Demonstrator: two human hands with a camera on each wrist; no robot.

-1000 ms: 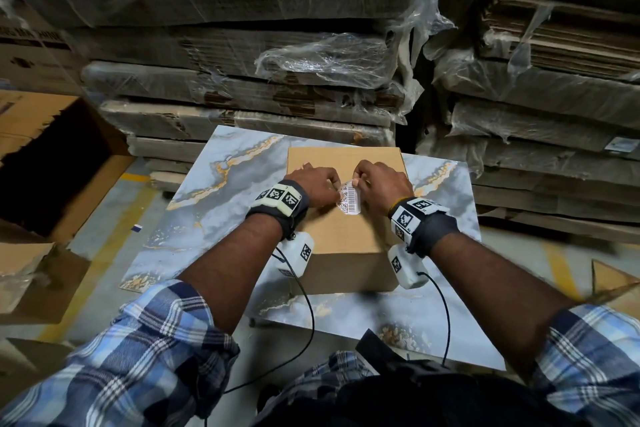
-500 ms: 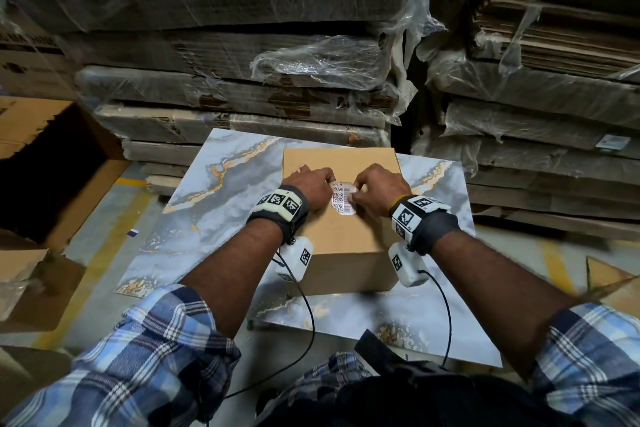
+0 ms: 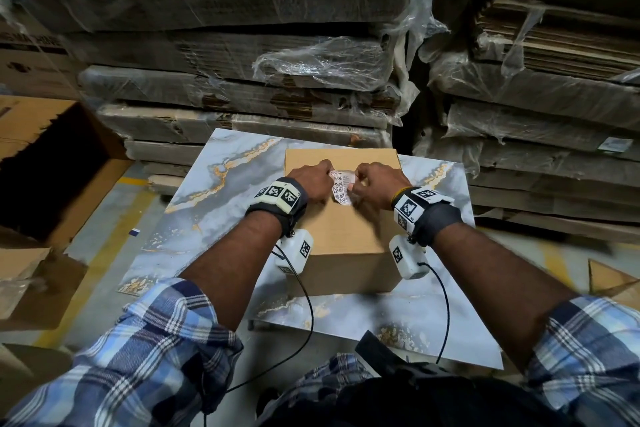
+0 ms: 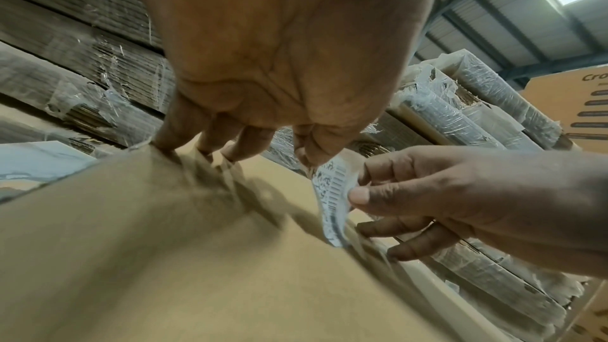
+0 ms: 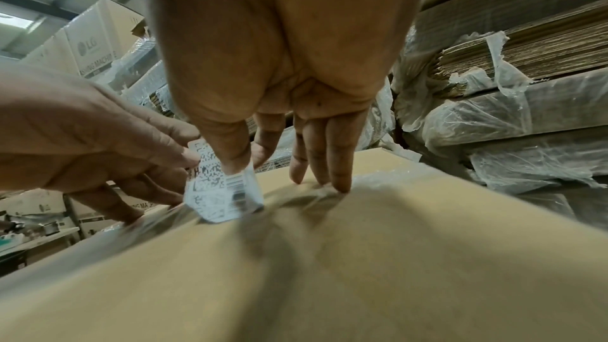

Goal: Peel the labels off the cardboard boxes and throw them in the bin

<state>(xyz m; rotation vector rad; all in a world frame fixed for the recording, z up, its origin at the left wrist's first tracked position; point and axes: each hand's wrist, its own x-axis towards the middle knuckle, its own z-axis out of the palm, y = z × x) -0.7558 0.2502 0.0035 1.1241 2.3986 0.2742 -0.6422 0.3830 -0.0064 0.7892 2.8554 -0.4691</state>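
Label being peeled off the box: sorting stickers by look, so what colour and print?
White paper label with black codes and barcode; right wrist view.

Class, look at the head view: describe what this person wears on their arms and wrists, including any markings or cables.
Blue, white and dark checked sleeves, rolled up the forearms. Each wrist carries a dark band with white panels printed with black square code markers. A small white camera box hangs under each wrist, trailing a thin black cable. A thin yellow bracelet circles the right wrist.

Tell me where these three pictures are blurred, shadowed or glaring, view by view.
Head view: dim, the sleeves smeared, but the label on the cardboard box is legible. Left wrist view: the box top is a blurred tan smear with finger shadows under the left hand; a skylight glares top right. Right wrist view: strong wide-angle stretch of the right hand, the label's codes soft, near cardboard out of focus.
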